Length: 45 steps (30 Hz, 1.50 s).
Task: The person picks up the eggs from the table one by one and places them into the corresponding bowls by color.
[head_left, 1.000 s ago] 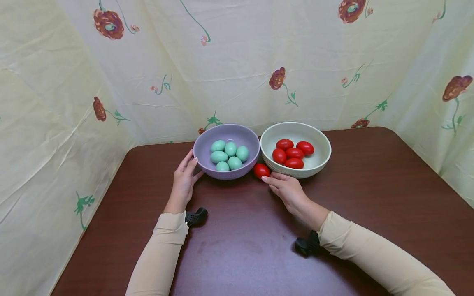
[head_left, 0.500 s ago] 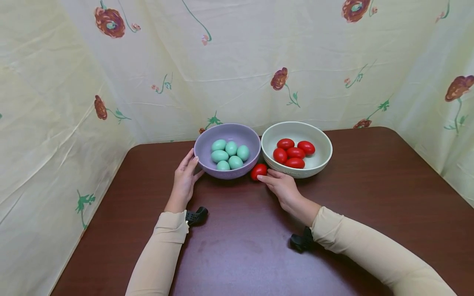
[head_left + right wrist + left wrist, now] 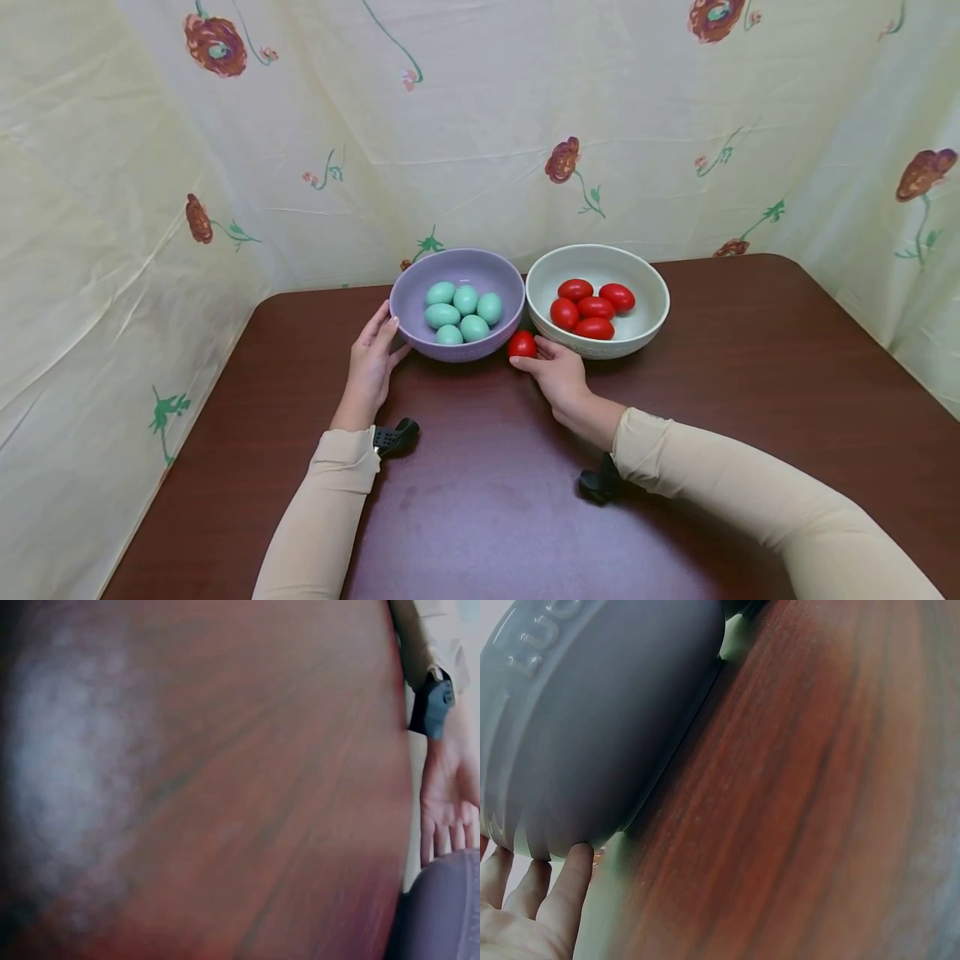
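A purple bowl (image 3: 457, 352) holds several pale green eggs (image 3: 442, 315). My left hand (image 3: 370, 362) touches its left side with extended fingers; in the left wrist view those fingertips (image 3: 576, 859) rest against the bowl wall (image 3: 615, 727). Beside it stands a whitish bowl (image 3: 648, 333) with several red eggs (image 3: 595, 307) inside. Another red egg (image 3: 522, 344) is on the table, in front of where the two bowls meet. My right hand (image 3: 564, 379) pinches this egg between thumb and fingers. The right wrist view does not show the right hand's fingers.
A dark brown wooden table (image 3: 480, 517) carries both bowls near its back edge. Flower-printed cloth (image 3: 480, 125) hangs behind and at the sides. A black wrist camera (image 3: 397, 437) sits on the left wrist, and another black camera (image 3: 600, 482) on the right.
My right hand has moved a little left along the front of the whitish bowl, and the loose red egg has shifted left and turned more upright. The left hand stays put.
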Motion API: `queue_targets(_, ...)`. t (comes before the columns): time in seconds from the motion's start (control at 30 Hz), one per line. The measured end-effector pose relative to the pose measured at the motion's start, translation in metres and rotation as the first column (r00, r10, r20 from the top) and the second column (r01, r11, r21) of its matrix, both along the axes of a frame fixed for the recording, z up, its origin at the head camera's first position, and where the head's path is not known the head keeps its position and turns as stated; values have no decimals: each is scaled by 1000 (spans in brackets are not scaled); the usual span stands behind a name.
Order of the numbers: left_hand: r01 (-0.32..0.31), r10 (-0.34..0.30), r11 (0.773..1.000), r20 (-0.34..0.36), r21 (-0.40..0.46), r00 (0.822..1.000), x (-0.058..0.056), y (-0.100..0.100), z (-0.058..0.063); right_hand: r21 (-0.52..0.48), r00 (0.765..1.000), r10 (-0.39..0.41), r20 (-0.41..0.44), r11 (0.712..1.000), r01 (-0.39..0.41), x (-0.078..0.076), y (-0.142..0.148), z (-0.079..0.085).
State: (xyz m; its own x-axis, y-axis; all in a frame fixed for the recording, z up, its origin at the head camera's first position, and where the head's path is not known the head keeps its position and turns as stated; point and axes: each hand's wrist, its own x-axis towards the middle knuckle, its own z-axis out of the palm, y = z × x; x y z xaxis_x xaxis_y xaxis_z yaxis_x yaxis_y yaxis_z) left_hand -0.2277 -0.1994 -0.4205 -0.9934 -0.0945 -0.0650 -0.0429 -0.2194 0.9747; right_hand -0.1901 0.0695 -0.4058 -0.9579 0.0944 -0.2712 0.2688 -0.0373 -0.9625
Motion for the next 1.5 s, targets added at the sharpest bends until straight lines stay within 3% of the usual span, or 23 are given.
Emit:
queue_targets(0.23,-1,1,1000,-5,6,1000,0,-3,-2,66,1000,-26,-9,997,27,-4,-3,-2)
queue_targets(0.47,-7,7,1000,-5,12,1000,2,-5,-2,30,999,-34,-10,999,35,-4,-4,-3)
queue_targets(0.97,-8,9,999,-22,37,1000,5,-5,-3,119,999,39,23,992,-42,-4,-1,0)
queue_targets(1.2,5,-4,999,-31,39,1000,4,-4,-1,26,990,105,91,994,-107,1,5,6)
queue_targets(1.5,1,0,999,-24,38,1000,0,-1,-1,-33,977,215,5,976,-215,15,24,31)
